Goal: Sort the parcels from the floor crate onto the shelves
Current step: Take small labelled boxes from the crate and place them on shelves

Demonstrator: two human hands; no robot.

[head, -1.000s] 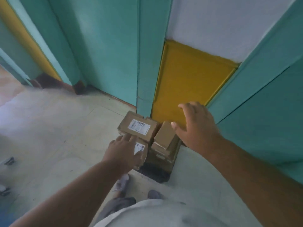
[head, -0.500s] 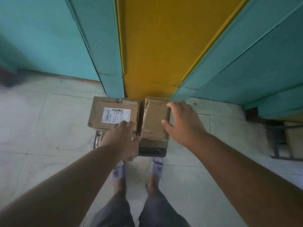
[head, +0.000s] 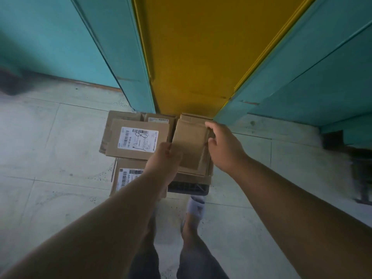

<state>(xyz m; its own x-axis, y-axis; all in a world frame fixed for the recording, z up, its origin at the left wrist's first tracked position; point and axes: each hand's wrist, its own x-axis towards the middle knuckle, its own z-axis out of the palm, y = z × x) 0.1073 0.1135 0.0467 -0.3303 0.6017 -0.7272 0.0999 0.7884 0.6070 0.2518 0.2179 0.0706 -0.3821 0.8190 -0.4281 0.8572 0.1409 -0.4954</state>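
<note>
A dark floor crate [head: 188, 187] stands against the wall, piled with brown cardboard parcels. A plain unlabelled parcel [head: 190, 144] lies on top at the right. My left hand [head: 165, 161] grips its near left corner, and my right hand [head: 223, 146] curls round its right edge. To the left lies a flat parcel with a white barcode label [head: 138, 140]. Below that one, another labelled parcel [head: 125, 178] is partly hidden by my left forearm. More parcels show behind, near the wall.
Teal wall panels [head: 112, 43] and a yellow panel [head: 193, 53] rise right behind the crate. Pale tiled floor [head: 50, 158] spreads to the left and right. My feet in grey slippers [head: 196, 207] stand just in front of the crate. A dark object [head: 360, 168] sits far right.
My left hand has shifted right from the labelled parcel onto the plain one. My right hand has closed round that parcel's right edge. The camera has come closer to the crate.
</note>
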